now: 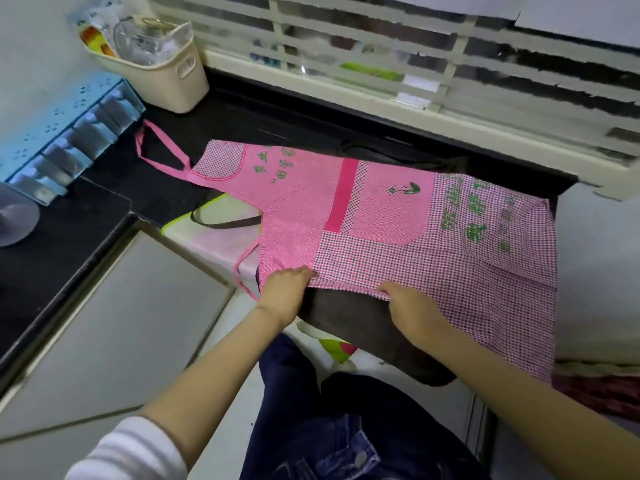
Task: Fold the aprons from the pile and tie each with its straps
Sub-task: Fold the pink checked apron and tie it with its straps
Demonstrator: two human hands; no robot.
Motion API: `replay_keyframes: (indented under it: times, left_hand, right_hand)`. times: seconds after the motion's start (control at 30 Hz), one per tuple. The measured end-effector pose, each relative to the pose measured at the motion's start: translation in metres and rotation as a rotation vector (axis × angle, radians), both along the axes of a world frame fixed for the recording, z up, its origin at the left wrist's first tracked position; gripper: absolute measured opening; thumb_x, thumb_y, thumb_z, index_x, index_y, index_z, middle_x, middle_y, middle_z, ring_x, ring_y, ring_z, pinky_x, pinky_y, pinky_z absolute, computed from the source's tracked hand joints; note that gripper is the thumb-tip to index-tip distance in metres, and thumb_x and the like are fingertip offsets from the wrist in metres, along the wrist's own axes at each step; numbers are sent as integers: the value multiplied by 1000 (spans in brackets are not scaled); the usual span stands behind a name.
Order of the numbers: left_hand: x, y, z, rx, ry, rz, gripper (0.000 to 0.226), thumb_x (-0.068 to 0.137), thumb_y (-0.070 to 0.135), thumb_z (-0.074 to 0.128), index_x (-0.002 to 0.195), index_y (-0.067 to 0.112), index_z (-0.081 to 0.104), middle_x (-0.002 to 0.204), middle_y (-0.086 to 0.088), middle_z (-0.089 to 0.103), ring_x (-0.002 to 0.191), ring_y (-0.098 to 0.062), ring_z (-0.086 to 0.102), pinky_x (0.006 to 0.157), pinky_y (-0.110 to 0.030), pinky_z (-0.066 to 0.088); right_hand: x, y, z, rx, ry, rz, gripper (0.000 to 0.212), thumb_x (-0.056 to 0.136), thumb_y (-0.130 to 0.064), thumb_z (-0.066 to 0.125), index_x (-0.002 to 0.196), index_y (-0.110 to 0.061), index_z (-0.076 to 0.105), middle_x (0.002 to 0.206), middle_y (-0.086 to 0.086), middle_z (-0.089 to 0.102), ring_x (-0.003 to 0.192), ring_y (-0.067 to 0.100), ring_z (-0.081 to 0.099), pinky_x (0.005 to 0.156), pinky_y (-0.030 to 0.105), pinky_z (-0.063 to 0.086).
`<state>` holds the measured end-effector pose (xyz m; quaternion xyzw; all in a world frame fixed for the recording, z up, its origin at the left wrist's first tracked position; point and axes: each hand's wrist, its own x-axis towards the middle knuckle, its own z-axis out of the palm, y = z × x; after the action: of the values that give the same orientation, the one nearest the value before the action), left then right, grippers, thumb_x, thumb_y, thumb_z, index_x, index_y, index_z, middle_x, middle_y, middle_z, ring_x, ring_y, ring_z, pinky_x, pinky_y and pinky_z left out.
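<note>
- The left hand and right hand both pinch the pink apron's near edge, the left nearer the bib.
- The apron lies spread toward 12 o'clock, over a dark apron.
- Its long axis runs from 10 to 4 o'clock, with the neck strap at 10.

Arms extended, left hand and right hand pinch the apron.

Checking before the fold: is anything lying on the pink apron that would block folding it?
Nothing visible does. The left hand and right hand hold the near edge of the pink apron, and its top is bare.
</note>
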<state>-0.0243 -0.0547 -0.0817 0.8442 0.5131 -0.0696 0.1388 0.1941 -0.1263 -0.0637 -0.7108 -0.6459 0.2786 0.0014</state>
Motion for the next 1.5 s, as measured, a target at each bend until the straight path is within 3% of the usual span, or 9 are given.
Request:
replay_keyframes:
  times: [0.33,0.47,0.6,0.67,0.73,0.83,1.07,1.27,1.5]
  left_hand:
    - [-16,6,15,-305,42,-6,26,94,6,43,113,14,59,120,-9,59,108,-26,55,93,-34,44]
    - [-19,18,34,-540,186,-7,24,85,-5,42,68,8,53,85,-15,63,75,-27,61,62,-31,48]
    - [-13,41,59,-703,326,-134,20,89,-2,43,86,-7,62,89,-19,62,73,-18,47,66,-30,44]
    - [-6,56,74,-755,350,-171,25,84,-9,42,63,-1,52,67,-14,51,59,-15,39,49,-18,39]
    - [3,77,84,-733,313,-150,30,78,-13,42,57,8,40,59,-4,39,52,-11,31,39,-13,26]
    - [18,113,90,-619,246,-123,18,81,-7,42,77,4,57,79,-13,55,66,-19,45,59,-22,37]
    - [50,169,73,-282,230,-137,37,94,11,41,128,6,56,127,-16,59,117,-32,54,91,-33,40]
    - [43,189,37,-322,206,-197,42,89,5,41,128,12,56,128,-16,58,117,-33,54,95,-36,41]
    - [36,203,12,-305,68,-178,35,94,10,40,124,5,57,123,-19,49,109,-34,54,95,-33,37]
  right_hand:
    - [45,-30,9,-99,-83,10,24,98,-13,39,117,-14,55,111,4,63,101,19,59,85,21,40]
    - [57,-31,14,-198,34,128,23,98,-12,39,111,-13,58,109,1,64,90,18,58,74,25,40]
    - [68,-16,32,-417,145,266,15,98,-17,45,89,-11,55,92,6,58,84,21,55,68,25,36]
    - [75,-3,46,-460,111,339,26,98,-21,47,73,-18,45,77,-2,46,70,11,47,61,20,32]
    - [85,17,58,-467,46,347,21,97,-26,49,78,-20,52,78,-7,44,69,4,42,62,16,32]
    - [98,52,73,-405,-89,284,26,96,-31,51,110,-12,61,95,-5,55,87,9,51,74,22,37]
    - [104,122,65,-187,-407,23,26,98,-30,45,117,-20,59,112,2,64,100,19,61,82,30,48]
    - [92,143,27,-205,-338,-42,33,99,-33,38,123,-16,54,122,5,58,112,22,54,97,36,41]
    - [61,167,10,-49,-153,-3,32,96,-40,44,109,-15,58,108,2,54,102,17,49,89,30,40]
